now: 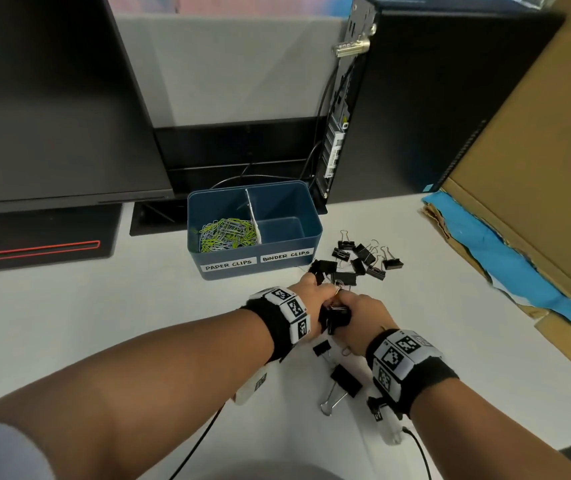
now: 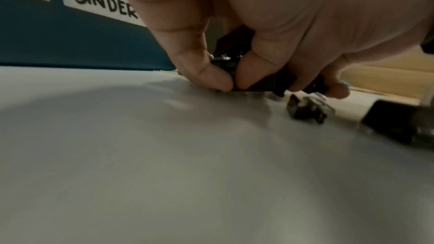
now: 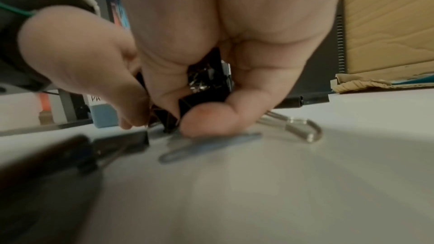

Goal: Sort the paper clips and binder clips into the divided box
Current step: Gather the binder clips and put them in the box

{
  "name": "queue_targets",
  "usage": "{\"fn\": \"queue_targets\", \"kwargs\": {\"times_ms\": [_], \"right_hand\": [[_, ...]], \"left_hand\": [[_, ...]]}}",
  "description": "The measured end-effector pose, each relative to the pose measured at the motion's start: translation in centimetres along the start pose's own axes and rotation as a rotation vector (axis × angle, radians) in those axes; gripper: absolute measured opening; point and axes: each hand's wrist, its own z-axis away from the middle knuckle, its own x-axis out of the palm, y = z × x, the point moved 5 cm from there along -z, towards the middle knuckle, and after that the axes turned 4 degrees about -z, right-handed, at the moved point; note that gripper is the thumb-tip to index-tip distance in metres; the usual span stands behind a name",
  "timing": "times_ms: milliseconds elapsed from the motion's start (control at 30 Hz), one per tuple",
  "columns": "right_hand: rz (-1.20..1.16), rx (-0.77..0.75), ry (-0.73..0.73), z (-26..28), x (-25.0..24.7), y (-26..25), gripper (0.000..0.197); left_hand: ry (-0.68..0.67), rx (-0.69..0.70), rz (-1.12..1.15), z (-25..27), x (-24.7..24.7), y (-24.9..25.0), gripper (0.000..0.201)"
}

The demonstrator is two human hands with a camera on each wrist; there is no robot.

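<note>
On the white surface (image 1: 110, 317), two binder clips (image 1: 345, 380) lay nearest; beyond them the left hand (image 1: 315, 292) and right hand (image 1: 363, 317) curled their fingers (image 2: 204, 70) around black clips (image 1: 335, 315). More clips (image 1: 367, 258) lay beside the box (image 1: 297, 244), paper clips (image 1: 228, 233) in its left compartment.

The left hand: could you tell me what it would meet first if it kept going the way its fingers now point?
Probably the black binder clips on the white desk just beyond the left hand; depth is unclear.
</note>
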Motion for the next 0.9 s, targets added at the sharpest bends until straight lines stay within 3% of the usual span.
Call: {"fn": "queue_targets", "kwargs": {"times_ms": [133,333,467,600,733,800,900], "right_hand": [[-0.107,-0.078,0.039,1.3,-2.0,-1.8,0.028],[-0.147,-0.262,0.205,2.1,-8.2,-6.9,0.022],[-0.233,-0.331,0.368,-0.3,-11.1,-10.1,0.022],[-0.235,-0.278,0.321,-4.1,-10.0,-12.0,0.027],[-0.179,-0.256,0.231,-5.9,-8.4,-12.6,0.044],[-0.148,-0.258,0.207,-6.2,-8.3,-12.3,0.052],[-0.208,-0.233,0.301,-6.3,-9.9,-10.3,0.045]], "left_hand": [[0.086,0.05,0.113,1.0,-2.8,0.1,0.024],[0.423,0.059,0.115,3.5,-11.5,0.2,0.022],[0.578,0.006,0.144,2.9,-16.5,-1.6,0.019],[0.442,-0.179,0.069,0.1,-16.3,-5.2,0.02],[0.189,-0.248,0.038,-1.5,-14.2,-7.4,0.045],[0.176,-0.26,0.027,-1.6,-14.0,-7.8,0.049],[0.297,-0.247,0.055,-0.1,-14.1,-7.4,0.044]]}}
